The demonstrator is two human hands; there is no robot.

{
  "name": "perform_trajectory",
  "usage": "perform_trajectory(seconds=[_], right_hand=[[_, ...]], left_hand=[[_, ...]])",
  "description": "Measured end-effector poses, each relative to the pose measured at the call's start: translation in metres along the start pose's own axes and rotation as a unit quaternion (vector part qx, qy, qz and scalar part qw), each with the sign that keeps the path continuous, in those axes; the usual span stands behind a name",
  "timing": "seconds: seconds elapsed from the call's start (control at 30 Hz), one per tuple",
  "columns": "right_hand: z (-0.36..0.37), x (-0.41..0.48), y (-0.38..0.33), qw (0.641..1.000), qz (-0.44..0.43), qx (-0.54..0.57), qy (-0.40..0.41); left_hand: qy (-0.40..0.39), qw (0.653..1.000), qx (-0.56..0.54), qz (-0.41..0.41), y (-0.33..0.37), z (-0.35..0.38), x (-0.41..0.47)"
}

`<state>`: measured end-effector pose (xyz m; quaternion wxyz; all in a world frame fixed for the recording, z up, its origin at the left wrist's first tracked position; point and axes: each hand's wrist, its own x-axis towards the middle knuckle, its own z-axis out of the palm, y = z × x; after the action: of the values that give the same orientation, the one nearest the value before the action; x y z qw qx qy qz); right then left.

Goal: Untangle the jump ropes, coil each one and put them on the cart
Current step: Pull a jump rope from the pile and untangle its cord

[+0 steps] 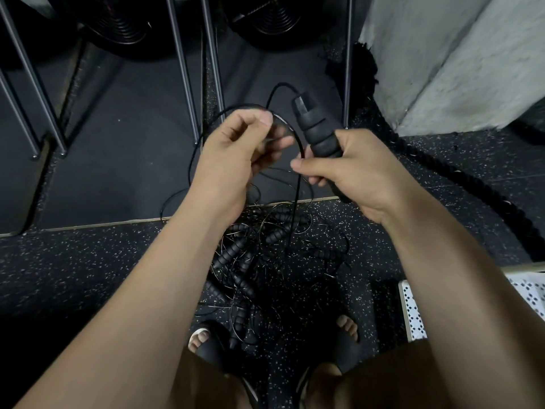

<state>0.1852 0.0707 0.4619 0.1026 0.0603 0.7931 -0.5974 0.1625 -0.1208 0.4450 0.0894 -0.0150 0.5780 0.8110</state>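
The right hand (pixel 351 169) grips a handle (pixel 318 134) upright; the left hand (pixel 236 149) pinches its cord (pixel 283 113) in a loop. Untangling is barely begun: the pile (pixel 265 261) lies on the floor between the feet. Next, probably, draw the cord free of it

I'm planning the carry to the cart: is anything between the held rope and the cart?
Yes. The cord from the handle in the right hand drops into the tangled pile on the floor, seemingly caught there. The cart sits at lower right; no visible object blocks that path.
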Motion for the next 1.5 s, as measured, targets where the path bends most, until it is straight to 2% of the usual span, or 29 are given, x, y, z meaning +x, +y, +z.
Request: perform_trajectory(seconds=[0.07, 0.13, 0.27, 0.33, 0.4, 0.5, 0.67, 0.8, 0.93, 1.03, 1.23, 1.3, 1.4, 1.5], right_hand=[[0.0, -0.003, -0.008, 0.996, -0.041, 0.079, -0.018], [-0.002, -0.006, -0.018, 0.983, -0.086, 0.159, -0.027], [-0.006, -0.012, -0.029, 0.965, -0.128, 0.228, 0.007], [-0.008, -0.013, -0.03, 0.959, -0.133, 0.25, 0.025], [-0.011, -0.013, -0.03, 0.951, -0.127, 0.281, 0.036], [-0.014, -0.01, -0.028, 0.941, -0.104, 0.318, 0.046], [-0.016, -0.003, -0.021, 0.951, -0.075, 0.294, 0.059], [-0.012, 0.003, -0.004, 0.987, -0.029, 0.126, 0.091], [-0.008, 0.003, 0.009, 0.998, 0.052, -0.042, 0.012], [0.0, -0.001, 0.005, 0.996, 0.073, -0.013, -0.048], [0.002, -0.008, -0.006, 0.989, 0.082, 0.037, -0.115], [0.004, -0.008, -0.006, 0.99, 0.077, 0.038, -0.111], [0.004, -0.007, -0.006, 0.995, 0.055, 0.049, -0.064], [0.002, -0.007, -0.009, 0.997, 0.0, 0.078, -0.019]], left_hand=[[-0.03, 0.997, 0.071, -0.028, -0.003, 0.0, 0.001], [-0.102, 0.98, 0.157, -0.067, -0.008, 0.0, -0.001], [-0.261, 0.902, 0.322, -0.119, -0.024, -0.004, -0.009], [-0.271, 0.866, 0.402, -0.125, -0.026, -0.002, -0.011], [-0.245, 0.837, 0.472, -0.125, -0.025, 0.0, -0.012], [-0.19, 0.815, 0.538, -0.105, -0.029, -0.001, -0.006], [-0.2, 0.836, 0.503, -0.09, -0.038, -0.005, 0.001], [-0.166, 0.885, 0.434, -0.02, -0.033, -0.008, 0.0], [-0.099, 0.946, 0.308, 0.038, -0.012, 0.0, -0.003], [-0.061, 0.979, 0.189, 0.042, -0.002, 0.002, -0.006], [-0.005, 0.988, 0.151, 0.042, 0.001, -0.006, -0.002], [0.003, 0.988, 0.148, 0.045, 0.002, -0.006, -0.002], [0.017, 0.991, 0.131, 0.035, 0.003, -0.006, -0.002], [0.006, 0.992, 0.125, -0.022, 0.003, -0.004, -0.002]])
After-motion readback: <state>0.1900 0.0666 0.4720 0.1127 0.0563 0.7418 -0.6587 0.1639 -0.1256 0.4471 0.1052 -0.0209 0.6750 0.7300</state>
